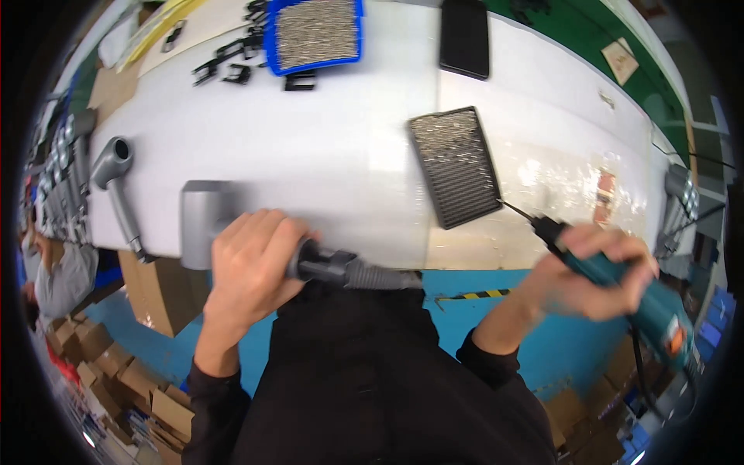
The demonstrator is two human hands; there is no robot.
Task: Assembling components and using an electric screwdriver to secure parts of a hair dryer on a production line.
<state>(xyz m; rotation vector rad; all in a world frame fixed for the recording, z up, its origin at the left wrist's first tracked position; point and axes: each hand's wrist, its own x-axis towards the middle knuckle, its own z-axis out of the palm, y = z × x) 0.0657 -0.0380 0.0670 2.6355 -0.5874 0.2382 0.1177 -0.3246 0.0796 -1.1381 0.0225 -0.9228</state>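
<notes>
White bench (325, 155) fills the view, blue floor below its near edge. Left hand (252, 260) is wrapped tight around a grey hair dryer (203, 221) lying at the near edge, its black cord end (333, 266) jutting out beside the fingers. Right hand (593, 271) grips a teal electric screwdriver (620, 283), bit tip just touching the near corner of a black screw tray (455, 167). Blue tray (314, 32) sits at the far edge.

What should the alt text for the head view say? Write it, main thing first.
The left hand grips a grey hair-dryer body at the edge of a white table, while the right hand holds a teal electric screwdriver, its tip touching a black tray of screws. Another grey dryer lies to the left.
</notes>
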